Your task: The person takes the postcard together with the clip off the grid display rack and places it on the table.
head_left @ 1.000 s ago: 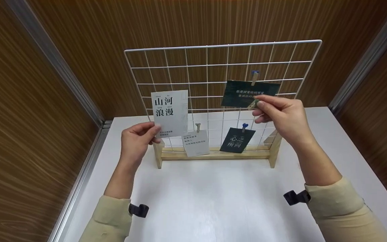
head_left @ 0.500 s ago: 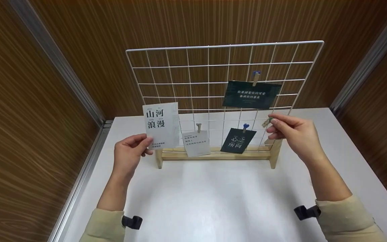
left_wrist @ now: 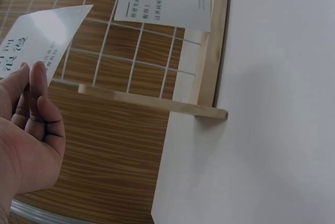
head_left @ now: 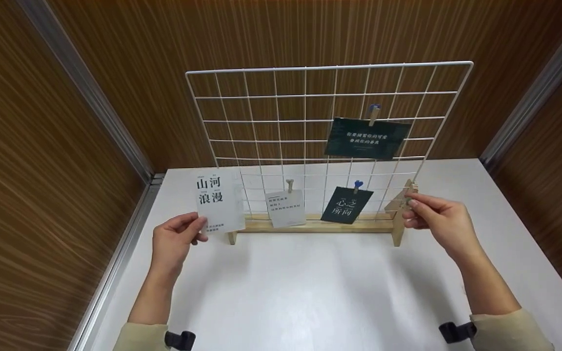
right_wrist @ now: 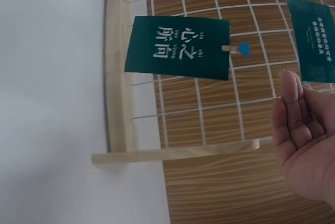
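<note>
My left hand (head_left: 176, 241) pinches a white card (head_left: 230, 209) with black characters by its lower left edge, in front of the rack's left side. Between thumb and forefinger, my right hand (head_left: 447, 226) holds a small wooden clothespin (head_left: 408, 198), mostly hidden by the fingers; a bit of its green end (right_wrist: 306, 83) shows in the right wrist view. That hand is beside the rack's right foot. The white wire grid rack (head_left: 305, 68) stands upright on a wooden base (head_left: 320, 227). A dark green card (head_left: 369, 139) hangs from its upper right part by a blue-topped clothespin (head_left: 374, 115).
Low on the grid, clothespins hold another white card (head_left: 286, 209) and a tilted dark green card (head_left: 347, 204). The rack stands on a white table (head_left: 291, 287). Wood-grain panels (head_left: 90, 136) enclose the back and sides, with metal strips at the corners.
Both hands have drawn down and outward, the left with the white card, the right with the clothespin. The right hand no longer covers part of the upper green card.
</note>
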`<state>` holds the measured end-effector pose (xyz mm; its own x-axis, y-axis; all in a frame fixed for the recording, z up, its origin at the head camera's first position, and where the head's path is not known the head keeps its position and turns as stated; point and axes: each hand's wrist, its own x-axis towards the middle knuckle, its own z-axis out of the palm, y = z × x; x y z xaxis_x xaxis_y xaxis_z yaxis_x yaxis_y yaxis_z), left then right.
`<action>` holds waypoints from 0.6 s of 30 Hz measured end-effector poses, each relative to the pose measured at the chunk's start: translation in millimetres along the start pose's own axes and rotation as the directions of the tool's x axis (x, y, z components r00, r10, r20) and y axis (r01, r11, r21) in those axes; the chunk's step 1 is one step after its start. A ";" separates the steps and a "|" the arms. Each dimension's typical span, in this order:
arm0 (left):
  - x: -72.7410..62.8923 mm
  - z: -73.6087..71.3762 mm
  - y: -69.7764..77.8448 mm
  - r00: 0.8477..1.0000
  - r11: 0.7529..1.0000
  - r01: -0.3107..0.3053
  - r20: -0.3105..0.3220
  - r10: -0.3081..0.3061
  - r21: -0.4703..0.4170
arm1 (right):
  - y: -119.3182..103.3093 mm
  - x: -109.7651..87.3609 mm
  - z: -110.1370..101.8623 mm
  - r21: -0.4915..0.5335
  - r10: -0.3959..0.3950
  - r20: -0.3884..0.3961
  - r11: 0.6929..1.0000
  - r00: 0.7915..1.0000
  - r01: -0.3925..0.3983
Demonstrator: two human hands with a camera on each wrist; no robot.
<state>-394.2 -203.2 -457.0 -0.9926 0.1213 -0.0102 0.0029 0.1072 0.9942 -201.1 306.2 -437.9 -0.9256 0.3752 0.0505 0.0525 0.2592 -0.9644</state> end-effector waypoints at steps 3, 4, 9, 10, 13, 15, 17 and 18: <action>-2.5 -6.3 -7.0 1.000 1.000 0.020 -0.019 -0.020 -0.001 | 12.7 -2.7 -3.6 0.006 0.024 -0.001 1.000 1.000 -0.024; -3.4 -8.1 -8.7 0.999 1.000 0.027 -0.025 -0.027 0.001 | 16.8 -3.6 -4.8 0.007 0.035 -0.003 0.999 0.999 -0.035; -6.1 -15.8 -17.5 0.997 0.998 0.061 -0.052 -0.061 -0.009 | 35.7 -7.2 -10.0 0.028 0.065 -0.021 0.998 0.998 -0.064; -6.3 -17.5 -19.2 0.996 0.998 0.065 -0.054 -0.065 -0.011 | 39.1 -8.0 -11.0 0.032 0.070 -0.024 0.997 0.997 -0.069; -6.7 -22.5 -25.7 0.994 0.996 0.088 -0.061 -0.088 -0.013 | 49.6 -10.0 -14.1 0.044 0.084 -0.033 0.996 0.996 -0.082; -7.0 -26.3 -30.8 0.992 0.994 0.109 -0.067 -0.109 -0.004 | 56.2 -11.4 -16.2 0.043 0.097 -0.034 0.995 0.995 -0.095; -7.3 -30.1 -36.7 0.989 0.991 0.131 -0.076 -0.130 0.009 | 62.5 -13.0 -17.8 0.040 0.110 -0.033 0.993 0.993 -0.108; -7.3 -31.9 -39.9 0.987 0.990 0.143 -0.081 -0.141 0.017 | 65.5 -13.9 -18.4 0.038 0.115 -0.032 0.993 0.993 -0.113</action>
<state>-390.9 -239.8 -493.2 -0.9896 0.0250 -0.1415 -0.1367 0.1405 0.9806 -177.9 334.3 -496.9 -0.9009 0.4309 -0.0521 0.1429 0.1812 -0.9730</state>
